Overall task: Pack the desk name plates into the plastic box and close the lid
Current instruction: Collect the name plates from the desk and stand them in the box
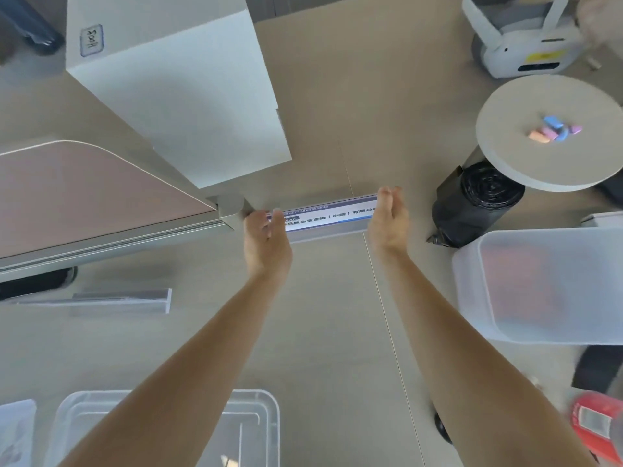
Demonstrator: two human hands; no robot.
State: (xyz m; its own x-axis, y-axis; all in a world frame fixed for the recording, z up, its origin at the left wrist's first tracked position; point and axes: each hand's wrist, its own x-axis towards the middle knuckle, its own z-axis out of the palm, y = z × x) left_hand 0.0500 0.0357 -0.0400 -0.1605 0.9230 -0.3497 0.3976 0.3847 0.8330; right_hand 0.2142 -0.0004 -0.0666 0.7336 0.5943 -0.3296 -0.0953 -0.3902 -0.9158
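Note:
A long clear desk name plate [328,218] with a blue-and-white printed insert is held level between my two hands, above the beige surface. My left hand [266,241] wraps its fingers round the plate's left end. My right hand [387,219] presses flat against the right end. A second clear name plate [123,299] lies flat at the left. A clear open plastic box [266,416] sits at the bottom edge, partly hidden under my left forearm. A frosted plastic container [539,284] lies at the right; I cannot tell whether it is a box or a lid.
A white cabinet [182,96] and a pink desk partition [84,197] stand at the left. At the right are a round white table [539,163] with coloured pieces, a black bag roll [478,200], a white device [519,42] and a red object [596,426].

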